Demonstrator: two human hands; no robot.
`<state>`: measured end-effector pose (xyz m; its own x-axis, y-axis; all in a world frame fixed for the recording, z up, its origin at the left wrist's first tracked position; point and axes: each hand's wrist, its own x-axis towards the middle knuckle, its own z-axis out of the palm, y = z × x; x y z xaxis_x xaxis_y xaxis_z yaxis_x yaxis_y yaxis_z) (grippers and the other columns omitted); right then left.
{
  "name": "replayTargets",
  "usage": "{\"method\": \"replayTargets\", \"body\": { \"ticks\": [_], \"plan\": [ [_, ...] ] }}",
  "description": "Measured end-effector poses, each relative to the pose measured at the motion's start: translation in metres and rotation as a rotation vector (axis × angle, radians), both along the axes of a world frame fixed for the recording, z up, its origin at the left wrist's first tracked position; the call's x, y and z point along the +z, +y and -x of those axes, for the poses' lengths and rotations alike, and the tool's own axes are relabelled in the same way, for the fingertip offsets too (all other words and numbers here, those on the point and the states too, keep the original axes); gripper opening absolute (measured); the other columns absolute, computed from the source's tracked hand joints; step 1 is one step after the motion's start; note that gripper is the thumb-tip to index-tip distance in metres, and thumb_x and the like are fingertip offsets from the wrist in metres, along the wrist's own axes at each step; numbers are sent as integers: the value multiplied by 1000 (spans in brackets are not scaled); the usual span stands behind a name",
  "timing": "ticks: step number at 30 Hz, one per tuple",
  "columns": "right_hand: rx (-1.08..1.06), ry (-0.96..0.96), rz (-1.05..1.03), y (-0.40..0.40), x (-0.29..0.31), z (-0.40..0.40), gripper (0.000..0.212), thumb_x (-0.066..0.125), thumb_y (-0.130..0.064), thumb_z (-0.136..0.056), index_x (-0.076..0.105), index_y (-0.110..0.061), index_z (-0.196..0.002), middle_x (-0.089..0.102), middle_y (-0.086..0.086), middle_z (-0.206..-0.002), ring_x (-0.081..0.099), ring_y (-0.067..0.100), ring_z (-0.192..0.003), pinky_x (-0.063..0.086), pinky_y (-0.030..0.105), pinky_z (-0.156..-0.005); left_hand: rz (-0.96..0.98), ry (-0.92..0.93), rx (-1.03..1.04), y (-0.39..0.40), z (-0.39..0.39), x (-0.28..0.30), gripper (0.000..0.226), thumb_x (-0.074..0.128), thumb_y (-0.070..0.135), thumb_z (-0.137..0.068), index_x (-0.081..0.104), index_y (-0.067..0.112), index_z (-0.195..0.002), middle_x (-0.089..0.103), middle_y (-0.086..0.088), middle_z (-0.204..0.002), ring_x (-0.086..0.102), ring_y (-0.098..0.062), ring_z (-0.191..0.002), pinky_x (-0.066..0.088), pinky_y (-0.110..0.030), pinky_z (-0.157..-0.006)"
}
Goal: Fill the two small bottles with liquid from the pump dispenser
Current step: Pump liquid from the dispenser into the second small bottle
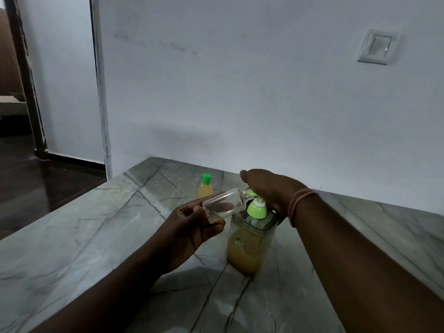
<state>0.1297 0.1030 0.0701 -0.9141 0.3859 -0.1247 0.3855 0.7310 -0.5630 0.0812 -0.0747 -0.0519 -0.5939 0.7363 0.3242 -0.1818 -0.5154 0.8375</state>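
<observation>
I see the left hand (192, 227) with fingers curled around a clear small bottle (222, 204), tilted, its mouth at the nozzle of the pump dispenser (249, 239). The right hand (266, 188) presses flat on the pump head, fingers fairly straight. A capped, filled bottle (205, 187) stands farther left on the marble counter (96, 236).

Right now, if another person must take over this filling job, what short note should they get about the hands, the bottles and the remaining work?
Left hand holds the clear small bottle tilted, its mouth at the pump spout.
Right hand rests on the pump dispenser head; the dispenser stands on the marble counter.
Capped small bottle stands behind, yellow liquid inside.
Done: apparently the capped bottle.
Left: the held bottle has only a little liquid; keep pumping, then cap.
</observation>
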Motion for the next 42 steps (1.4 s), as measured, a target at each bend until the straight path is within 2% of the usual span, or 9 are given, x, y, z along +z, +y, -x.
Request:
{"method": "replayTargets", "body": {
  "ticks": [6, 10, 13, 17, 25, 29, 35, 38, 42],
  "plan": [
    [-68, 72, 142, -4, -1, -6, 52, 21, -39, -105, 36, -8, -144, 36, 12, -151, 43, 21, -126, 28, 36, -115, -7, -20, -5, -2, -6, 5, 80, 91, 50, -59, 69, 12, -126, 65, -19, -129, 69, -21, -89, 60, -29, -81],
    [-64, -25, 302, 0, 3, -8, 46, 31, -56, -97, 52, -17, -113, 63, 7, -96, 61, 14, -66, 55, 25, -65, 0, -30, 6, -1, -6, 4, 82, 92, 48, -59, 67, 11, -127, 64, -22, -130, 69, -21, -89, 60, -29, -79],
    [-10, 17, 99, 3, -3, 1, 43, 24, -55, -99, 54, -31, -119, 50, -3, -130, 53, 3, -102, 34, 29, -105, -15, -39, 0, -1, -6, 4, 82, 92, 48, -57, 68, 11, -126, 64, -22, -130, 69, -22, -89, 60, -29, -78],
    [-65, 38, -45, -3, -3, -1, 55, 16, -41, -104, 39, -9, -143, 37, 13, -150, 37, 30, -137, 26, 40, -116, -20, -43, -4, -2, -5, 3, 83, 93, 46, -58, 67, 9, -127, 63, -23, -130, 69, -22, -88, 59, -29, -78],
    [-129, -102, 360, 5, 1, -1, 61, 28, -67, -92, 50, -16, -116, 51, 3, -95, 55, 25, -92, 45, 37, -89, -26, -27, 4, -1, -8, 5, 81, 92, 45, -60, 66, 7, -128, 64, -22, -130, 70, -21, -91, 59, -28, -78],
    [-116, 52, -2, 5, -9, 8, 66, 22, -58, -98, 43, -14, -141, 43, 10, -147, 40, 31, -134, 30, 42, -114, -14, -16, 21, -2, -7, 5, 82, 92, 46, -59, 67, 8, -127, 65, -19, -129, 69, -22, -92, 58, -28, -78],
    [-123, -2, 153, 3, -3, 3, 75, 22, -68, -93, 42, -14, -140, 41, 13, -147, 43, 35, -131, 33, 48, -112, -14, -37, 5, -3, -9, 6, 81, 93, 45, -57, 68, 9, -126, 63, -22, -131, 69, -22, -93, 58, -28, -79],
    [-167, -188, 348, 4, 3, -1, 73, 27, -82, -78, 43, -22, -118, 45, 12, -122, 54, 35, -102, 43, 59, -95, -15, -26, -8, -1, -11, 7, 78, 92, 44, -60, 68, 9, -126, 65, -21, -129, 70, -22, -94, 59, -28, -79],
    [-111, 21, 41, 3, 0, 2, 67, 19, -59, -98, 36, -14, -145, 44, 5, -139, 53, 26, -115, 35, 36, -106, -14, -18, 9, -1, -10, 7, 83, 92, 44, -60, 65, 6, -128, 65, -21, -129, 69, -23, -100, 58, -28, -80]
  ]
}}
